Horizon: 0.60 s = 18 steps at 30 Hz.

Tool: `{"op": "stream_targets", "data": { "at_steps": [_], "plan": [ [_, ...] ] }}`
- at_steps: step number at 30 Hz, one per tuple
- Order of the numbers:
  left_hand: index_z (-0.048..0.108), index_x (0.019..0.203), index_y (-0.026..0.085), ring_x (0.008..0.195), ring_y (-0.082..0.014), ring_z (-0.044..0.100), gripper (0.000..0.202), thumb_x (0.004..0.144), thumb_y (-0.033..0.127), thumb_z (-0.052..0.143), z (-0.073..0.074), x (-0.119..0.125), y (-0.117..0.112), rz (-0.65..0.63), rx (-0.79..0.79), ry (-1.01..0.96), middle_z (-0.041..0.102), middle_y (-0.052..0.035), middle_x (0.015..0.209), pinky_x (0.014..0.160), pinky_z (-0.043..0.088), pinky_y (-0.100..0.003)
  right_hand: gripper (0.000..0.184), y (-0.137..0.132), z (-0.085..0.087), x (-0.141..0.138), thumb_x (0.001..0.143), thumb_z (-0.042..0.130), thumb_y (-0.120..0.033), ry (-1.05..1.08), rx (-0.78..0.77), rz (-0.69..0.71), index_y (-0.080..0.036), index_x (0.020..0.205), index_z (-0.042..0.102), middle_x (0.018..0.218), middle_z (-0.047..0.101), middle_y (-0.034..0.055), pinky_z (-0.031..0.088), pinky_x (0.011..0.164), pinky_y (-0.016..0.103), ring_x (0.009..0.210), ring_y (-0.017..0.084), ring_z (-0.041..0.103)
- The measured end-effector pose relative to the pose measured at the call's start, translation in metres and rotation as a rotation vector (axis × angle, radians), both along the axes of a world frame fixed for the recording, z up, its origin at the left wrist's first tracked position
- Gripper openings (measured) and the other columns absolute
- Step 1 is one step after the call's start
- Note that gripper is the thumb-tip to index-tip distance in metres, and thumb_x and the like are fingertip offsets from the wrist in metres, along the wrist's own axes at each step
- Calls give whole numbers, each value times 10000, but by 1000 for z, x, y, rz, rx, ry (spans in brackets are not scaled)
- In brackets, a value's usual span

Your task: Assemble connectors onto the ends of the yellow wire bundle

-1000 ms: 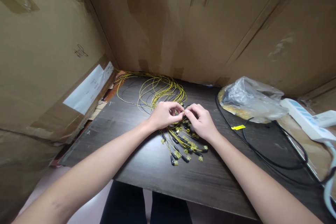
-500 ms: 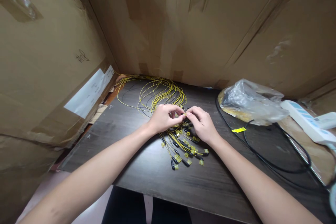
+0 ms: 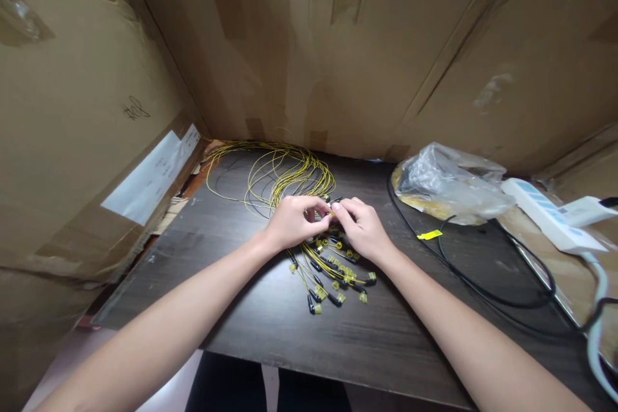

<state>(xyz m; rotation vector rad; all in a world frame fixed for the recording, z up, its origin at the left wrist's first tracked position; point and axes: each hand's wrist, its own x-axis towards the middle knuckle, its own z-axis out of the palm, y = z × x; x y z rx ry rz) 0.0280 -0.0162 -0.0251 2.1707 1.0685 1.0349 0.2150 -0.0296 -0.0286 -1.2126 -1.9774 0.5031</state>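
Over the bundle of thin yellow cables point(image 3: 309, 167), my two hands meet fingertip to fingertip. Thumb and index finger of my left hand point(image 3: 295, 224) are closed in a pinch on a small cable connector point(image 3: 331, 213), of which only a yellow bit shows. My right hand point(image 3: 363, 232) pinches the same piece from the other side; its fingertips hide most of it. Below the hands, several black cable ends with clear yellow caps point(image 3: 345, 273) lie fanned out on the dark table point(image 3: 270, 309).
A clear plastic bag point(image 3: 454, 183) lies at the back right, beside a white power strip point(image 3: 550, 215). A black cable with a yellow tag point(image 3: 429, 235) loops along the right. Cardboard walls point(image 3: 299, 64) close off the back and left.
The whole view has shifted slightly, so things appear farther left. My right fingers have closed in a little more over the connector; both hands remain together at the same spot over the cables.
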Motion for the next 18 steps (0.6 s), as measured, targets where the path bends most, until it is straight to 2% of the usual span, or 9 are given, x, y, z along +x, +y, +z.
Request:
{"op": "stream_targets", "data": {
  "at_steps": [5, 8, 13, 15, 18],
  "plan": [
    [769, 862, 160, 549, -91, 593, 100, 793, 217, 724, 0, 0, 1, 5, -28, -27, 728, -4, 695, 576, 476, -203, 181, 0, 1, 1, 897, 523, -268, 55, 2, 3, -215, 734, 583, 736, 624, 28, 405, 687, 318, 723, 192, 544],
    [779, 875, 163, 554, -92, 601, 127, 827, 267, 724, -1, -1, 2, -28, -29, -53, 737, -13, 705, 575, 484, -202, 224, 0, 1, 0, 916, 513, -280, 28, 3, 1, -219, 707, 564, 710, 614, 25, 399, 686, 319, 713, 192, 539],
    [782, 878, 164, 570, -100, 613, 126, 829, 262, 720, -2, -1, 3, -32, -5, -48, 747, -21, 718, 582, 487, -205, 374, -1, 1, -1, 973, 450, -334, -27, 5, -8, -219, 618, 472, 609, 543, 11, 363, 666, 320, 677, 188, 501],
    [782, 886, 163, 564, -99, 607, 125, 823, 251, 720, -3, -1, 4, -24, -17, -37, 748, -20, 717, 577, 480, -204, 354, -1, 2, -1, 975, 444, -332, -14, 4, -5, -218, 643, 488, 643, 566, 17, 371, 683, 324, 699, 192, 513],
    [786, 882, 160, 557, -99, 603, 131, 816, 258, 730, -3, -2, 4, -14, -46, -36, 747, -20, 708, 567, 470, -202, 195, -2, 2, -1, 925, 506, -290, 18, 9, 0, -217, 753, 559, 744, 615, 25, 388, 706, 327, 740, 197, 537]
  ]
}}
